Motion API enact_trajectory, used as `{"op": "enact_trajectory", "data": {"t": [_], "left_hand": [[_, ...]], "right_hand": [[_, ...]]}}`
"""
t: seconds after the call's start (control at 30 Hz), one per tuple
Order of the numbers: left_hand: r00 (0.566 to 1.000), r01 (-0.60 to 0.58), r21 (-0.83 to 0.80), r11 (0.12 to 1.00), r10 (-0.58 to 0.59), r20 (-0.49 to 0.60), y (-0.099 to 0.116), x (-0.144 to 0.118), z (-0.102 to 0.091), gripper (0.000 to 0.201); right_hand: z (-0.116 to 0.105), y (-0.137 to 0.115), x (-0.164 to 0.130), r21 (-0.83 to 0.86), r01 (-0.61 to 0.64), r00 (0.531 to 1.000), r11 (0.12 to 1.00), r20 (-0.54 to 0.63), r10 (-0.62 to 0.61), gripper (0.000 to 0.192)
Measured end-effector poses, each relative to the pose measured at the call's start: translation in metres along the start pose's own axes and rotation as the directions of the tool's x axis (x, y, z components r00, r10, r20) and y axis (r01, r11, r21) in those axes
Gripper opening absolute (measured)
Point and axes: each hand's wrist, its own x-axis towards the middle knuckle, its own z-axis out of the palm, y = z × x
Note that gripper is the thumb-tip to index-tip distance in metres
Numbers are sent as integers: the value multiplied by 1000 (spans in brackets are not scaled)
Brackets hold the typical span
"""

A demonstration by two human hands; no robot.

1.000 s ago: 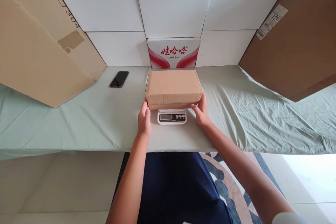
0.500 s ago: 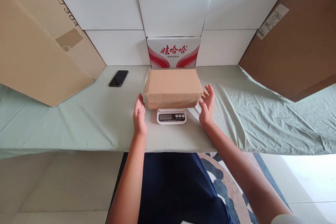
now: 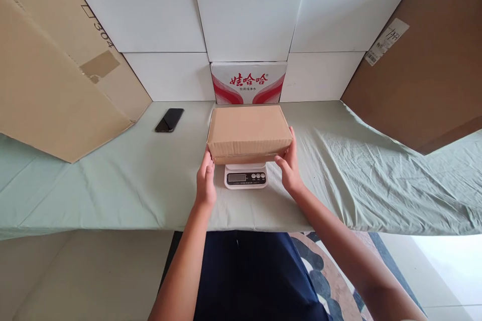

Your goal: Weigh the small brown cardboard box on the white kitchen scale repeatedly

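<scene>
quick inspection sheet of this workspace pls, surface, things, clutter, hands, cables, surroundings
surface: table under a wrinkled pale green cloth.
things: brown box sits on a white scale, whose display and buttons show in front.
clutter: black phone lies flat, left of the box.
hands: left hand and right hand press the box's near corners.
cables: nothing seen.
surroundings: white panels behind, red-printed carton at the back, big cardboard sheets leaning on both sides.

We see a plain tan cardboard box point(image 3: 249, 130), a white scale point(image 3: 245, 176) with grey display, a pale green wrinkled cloth point(image 3: 357, 170), a glossy black phone point(image 3: 169, 120), and a red-and-white printed carton point(image 3: 248, 83).
</scene>
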Motion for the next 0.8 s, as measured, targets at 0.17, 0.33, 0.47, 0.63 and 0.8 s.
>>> {"op": "enact_trajectory", "data": {"t": [0.17, 0.33, 0.47, 0.63, 0.8], "left_hand": [[995, -89, -27, 996, 90, 48, 8, 75, 10, 73], [1000, -11, 9, 1000, 11, 22, -33, 142, 21, 76], [992, 123, 10, 992, -123, -36, -70, 150, 21, 78], [988, 147, -22, 989, -148, -49, -78, 149, 19, 72], [992, 119, -11, 993, -119, -46, -71, 146, 18, 66]], "right_hand": [[3, -5, 61, -29, 133, 991, 991, -11, -134, 86], [12, 46, 114, 33, 147, 986, 989, -86, -143, 79], [19, 81, 116, 84, 69, 995, 994, -84, -62, 81], [19, 82, 112, 116, 17, 997, 993, -74, -8, 76], [19, 80, 112, 138, -49, 995, 989, -77, 60, 72]]}}
